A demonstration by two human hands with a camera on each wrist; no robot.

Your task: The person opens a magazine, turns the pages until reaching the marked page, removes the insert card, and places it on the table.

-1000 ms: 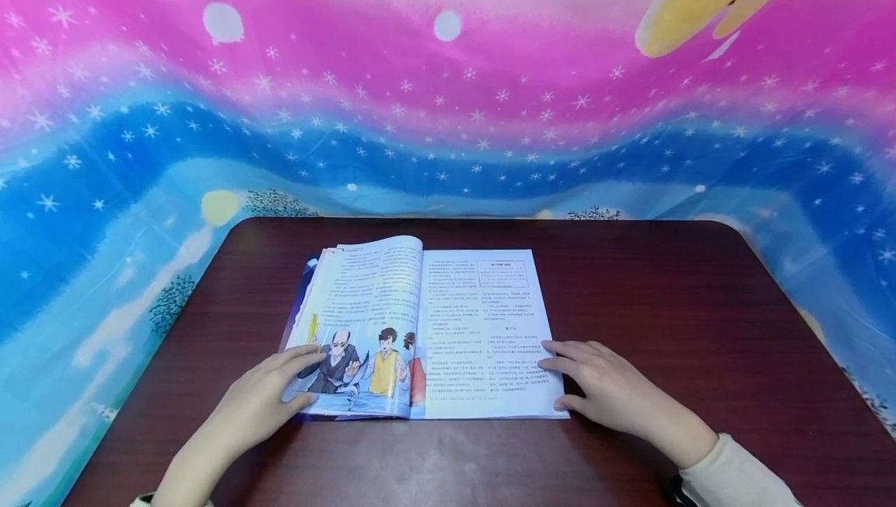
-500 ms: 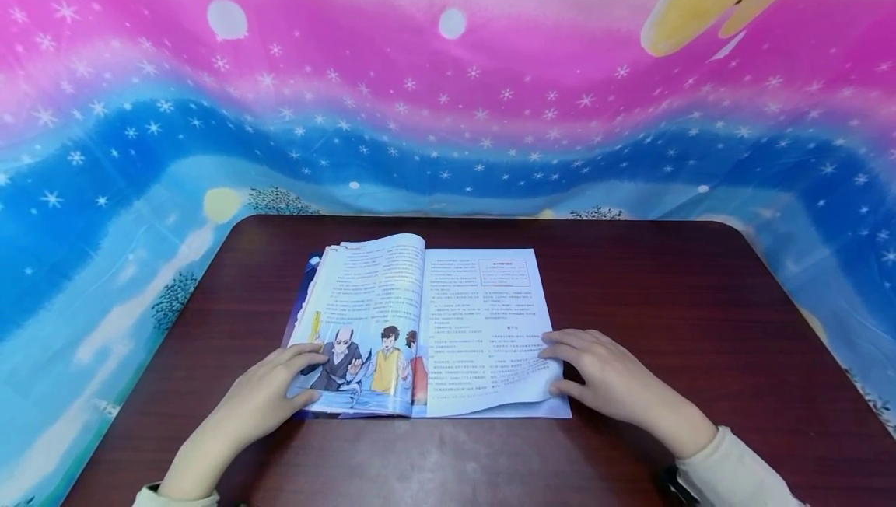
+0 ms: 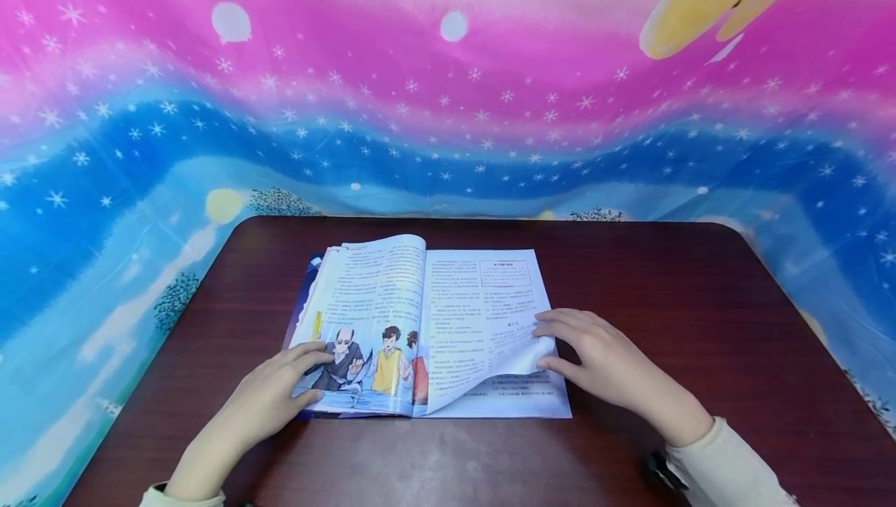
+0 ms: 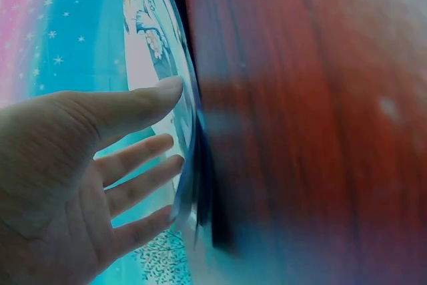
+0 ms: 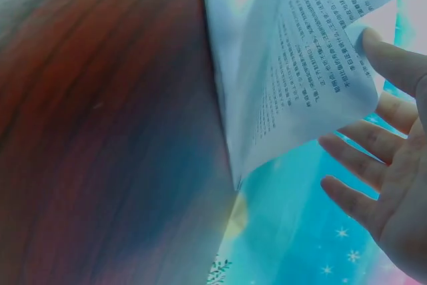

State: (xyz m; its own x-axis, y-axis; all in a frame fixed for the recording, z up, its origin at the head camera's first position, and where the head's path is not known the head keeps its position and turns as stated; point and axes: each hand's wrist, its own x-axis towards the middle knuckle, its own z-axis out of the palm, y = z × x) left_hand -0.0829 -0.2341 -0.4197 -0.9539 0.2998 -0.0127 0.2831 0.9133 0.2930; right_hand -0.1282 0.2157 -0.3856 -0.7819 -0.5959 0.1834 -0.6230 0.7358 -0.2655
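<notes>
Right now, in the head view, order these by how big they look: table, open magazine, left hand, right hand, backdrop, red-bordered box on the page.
Largest to smallest:
1. backdrop
2. table
3. open magazine
4. left hand and right hand, too alike to rank
5. red-bordered box

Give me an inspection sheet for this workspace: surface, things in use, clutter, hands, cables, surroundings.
Surface: dark reddish-brown tabletop with wood grain, reflecting light near the front.
Things in use: open illustrated magazine; its right page has its near corner lifted, showing print beneath.
Clutter: nothing seen.
Left hand: touches the magazine's left edge.
Right hand: pinches the lifted page; dark item at its cuff, unidentifiable.
Cables: nothing seen.
Surroundings: pink-and-blue backdrop printed with snowflakes.
</notes>
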